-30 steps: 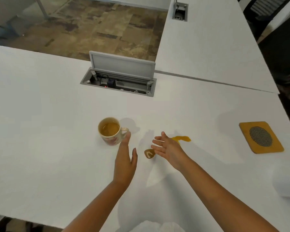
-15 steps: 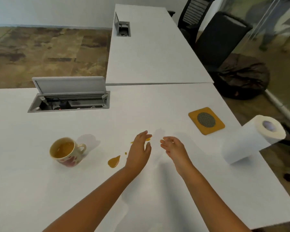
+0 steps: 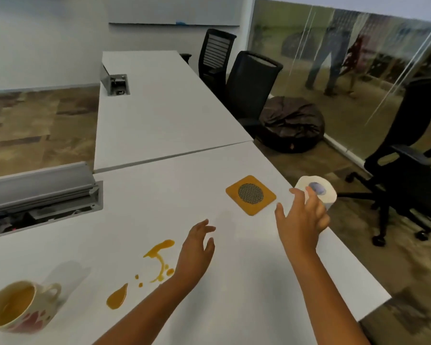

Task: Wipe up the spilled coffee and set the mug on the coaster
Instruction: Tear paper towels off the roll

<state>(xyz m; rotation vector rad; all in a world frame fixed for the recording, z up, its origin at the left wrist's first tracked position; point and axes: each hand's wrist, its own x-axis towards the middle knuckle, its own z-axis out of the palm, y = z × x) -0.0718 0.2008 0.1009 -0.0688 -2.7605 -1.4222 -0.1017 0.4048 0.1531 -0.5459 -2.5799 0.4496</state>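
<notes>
Reaching: right hand point(image 3: 300, 220), fingers spread, empty, at paper roll point(image 3: 326, 194)
Left hand point(image 3: 197, 250): loose, empty
Spill point(image 3: 159, 257): amber streaks, just left of left hand
Mug point(image 3: 18, 307): floral, coffee-filled, far left
Coaster point(image 3: 250, 194): orange, between hands, on tabletop point(image 3: 234, 282)

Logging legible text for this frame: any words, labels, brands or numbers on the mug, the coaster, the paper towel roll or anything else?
No readable text anywhere in this frame.
mug: red blotchy pattern only, no lettering.
coaster: plain yellow with a dark mesh circle, no print.
paper towel roll: a bluish mark at the core end, too blurred to read.
whiteboard: blank as far as it shows.
</notes>
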